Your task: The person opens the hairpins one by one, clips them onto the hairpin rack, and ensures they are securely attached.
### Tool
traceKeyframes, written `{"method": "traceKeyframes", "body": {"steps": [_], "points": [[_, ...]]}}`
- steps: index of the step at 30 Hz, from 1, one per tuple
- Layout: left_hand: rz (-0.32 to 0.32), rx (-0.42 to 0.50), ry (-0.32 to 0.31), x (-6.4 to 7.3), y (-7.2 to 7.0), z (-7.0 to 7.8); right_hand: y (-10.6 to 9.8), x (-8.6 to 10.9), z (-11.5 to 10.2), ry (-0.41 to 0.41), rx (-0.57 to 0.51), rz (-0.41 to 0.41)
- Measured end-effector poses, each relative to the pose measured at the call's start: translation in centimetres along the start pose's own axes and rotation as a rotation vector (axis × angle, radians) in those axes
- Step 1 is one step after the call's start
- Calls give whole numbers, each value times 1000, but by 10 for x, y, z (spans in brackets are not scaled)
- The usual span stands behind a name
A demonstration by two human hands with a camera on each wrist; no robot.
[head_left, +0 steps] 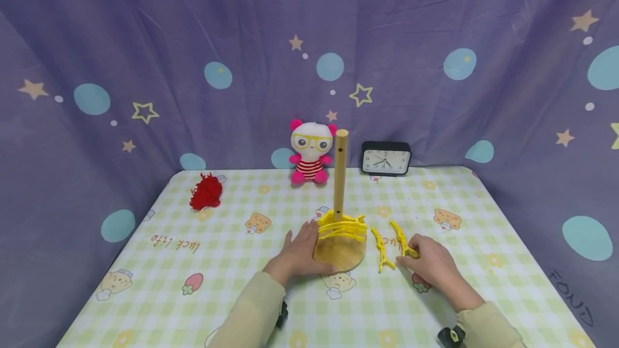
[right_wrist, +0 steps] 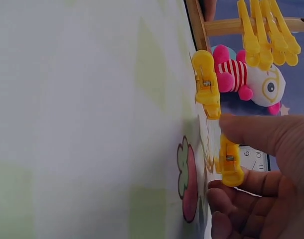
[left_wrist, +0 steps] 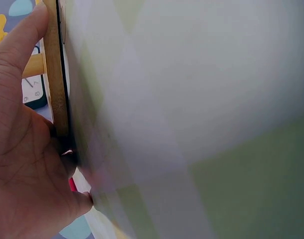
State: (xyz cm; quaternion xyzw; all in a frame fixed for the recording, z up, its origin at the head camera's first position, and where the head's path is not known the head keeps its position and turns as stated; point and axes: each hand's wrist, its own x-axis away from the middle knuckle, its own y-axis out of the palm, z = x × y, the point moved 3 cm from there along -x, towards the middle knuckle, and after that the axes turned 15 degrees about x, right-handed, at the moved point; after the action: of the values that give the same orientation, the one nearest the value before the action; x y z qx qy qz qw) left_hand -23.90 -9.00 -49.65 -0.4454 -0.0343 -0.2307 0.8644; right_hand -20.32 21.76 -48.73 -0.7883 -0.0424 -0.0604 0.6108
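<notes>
A wooden stand (head_left: pixel 340 176) has a round base (head_left: pixel 340 254) and an upright post. Several yellow hair clips (head_left: pixel 343 228) are stacked around the foot of the post. My left hand (head_left: pixel 302 254) grips the left side of the base, thumb along its front edge, as the left wrist view also shows. Right of the stand, two more yellow clips lie on the tablecloth. My right hand (head_left: pixel 430 262) pinches the near end of the farther-right hair clip (right_wrist: pixel 230 159) between thumb and fingers. The other loose clip (head_left: pixel 381 250) lies just left of that hand.
At the back of the table stand a panda plush toy (head_left: pixel 310 149) and a black alarm clock (head_left: pixel 386 158). A tangle of red yarn (head_left: pixel 207 192) lies at the back left. A checked cloth (head_left: pixel 232 294) covers the table, with a purple curtain (head_left: pixel 271 9) behind.
</notes>
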Motion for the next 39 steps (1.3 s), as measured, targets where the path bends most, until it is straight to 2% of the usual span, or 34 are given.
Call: {"method": "traceKeyframes", "body": {"steps": [6, 17, 26, 31, 35, 39], "points": [[-4, 1, -2, 0, 0, 0, -8, 1, 0, -45, -7, 144], [-3, 3, 8, 1, 0, 0, -21, 5, -5, -124, -112, 364], [-8, -7, -1, 0, -1, 1, -32, 8, -14, -163, -113, 401], [-11, -13, -6, 0, 0, -1, -37, 11, -17, -208, -111, 482], [-11, -14, -5, -1, 1, -1, -43, 10, -20, -210, -135, 554], [-7, -15, -4, -1, 1, -1, -47, 8, -29, -211, -161, 575]]}}
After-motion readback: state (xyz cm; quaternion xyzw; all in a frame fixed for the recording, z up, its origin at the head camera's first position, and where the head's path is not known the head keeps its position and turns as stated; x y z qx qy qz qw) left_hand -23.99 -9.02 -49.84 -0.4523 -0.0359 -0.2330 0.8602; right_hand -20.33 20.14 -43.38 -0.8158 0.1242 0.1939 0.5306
